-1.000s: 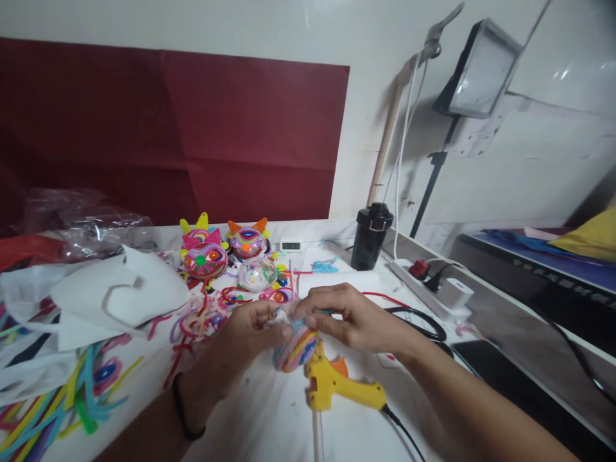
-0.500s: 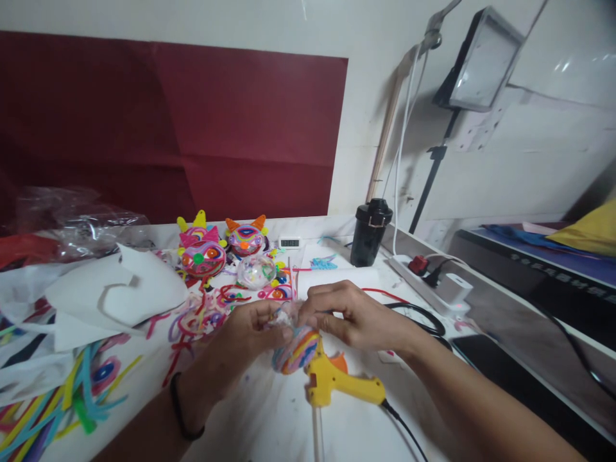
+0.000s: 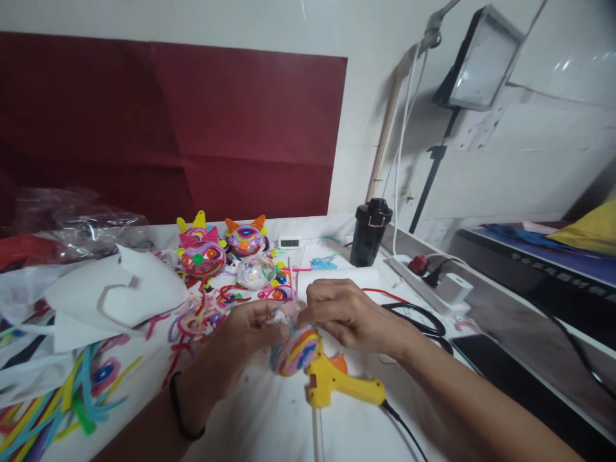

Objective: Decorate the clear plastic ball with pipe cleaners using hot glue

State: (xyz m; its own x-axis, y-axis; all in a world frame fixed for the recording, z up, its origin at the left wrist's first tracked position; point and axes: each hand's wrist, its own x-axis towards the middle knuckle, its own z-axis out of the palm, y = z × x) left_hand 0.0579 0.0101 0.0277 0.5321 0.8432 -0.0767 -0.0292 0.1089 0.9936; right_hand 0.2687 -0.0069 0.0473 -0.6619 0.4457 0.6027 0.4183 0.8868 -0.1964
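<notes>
1. Your left hand (image 3: pixel 250 330) is curled around the near-left side of a ball wrapped in coloured pipe cleaners (image 3: pixel 293 351), fingers closed on it; a dark band sits on that wrist.
2. Your right hand (image 3: pixel 344 314) comes in from the right, fingertips pinched narrow on a pale, fuzzy bit (image 3: pixel 285 316) at the top of the ball. Whether that bit is loose or fixed to the ball is hard to tell; the spot is blurred.
3. Position of the ball: held between both hands, just above the white table (image 3: pixel 269 417), directly over the nose of a yellow glue gun (image 3: pixel 337 383).
4. Glue gun: lying on the table, orange trigger up, black cord trailing off towards the lower right.
5. Containers: one black lidded cup (image 3: pixel 369 232) upright near the wall, lid shut, contents hidden. One clear round shell (image 3: pixel 256 271) further back, with small coloured pieces inside.
6. Finished pieces: two decorated balls with ear-like points, one pink (image 3: pixel 202 253) and one with orange tips (image 3: pixel 246 237), side by side behind the clear shell.
7. Loose stock: coloured pipe cleaners (image 3: pixel 72 398) heaped at the lower left; curled offcuts (image 3: pixel 202 314) just beyond your left hand.
8. Other: white paper sheets (image 3: pixel 110 289) at left, crumpled clear plastic (image 3: pixel 72 218) behind them, a small digital clock (image 3: pixel 290 243) by the wall, a white power strip (image 3: pixel 433 279) at right.
</notes>
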